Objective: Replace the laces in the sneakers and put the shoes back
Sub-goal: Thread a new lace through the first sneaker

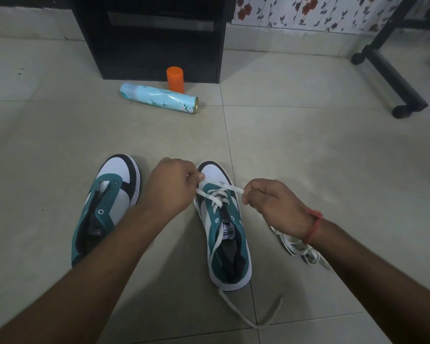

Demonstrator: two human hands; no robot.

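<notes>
At lower centre of the frame the laced sneaker (224,227) stood on the tiled floor (308,157), toe pointing up-frame. The left hand (170,184) pinched one end of the white lace (217,194) just left of its toe; the right hand (271,204) gripped the other end at its right. The unlaced sneaker (104,207) lay at left, a loose lace (298,249) under the right wrist.

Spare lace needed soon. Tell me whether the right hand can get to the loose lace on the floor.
Probably yes: the loose lace lies just under the right hand, nothing between, though that hand is pinching the sneaker's lace.
</notes>
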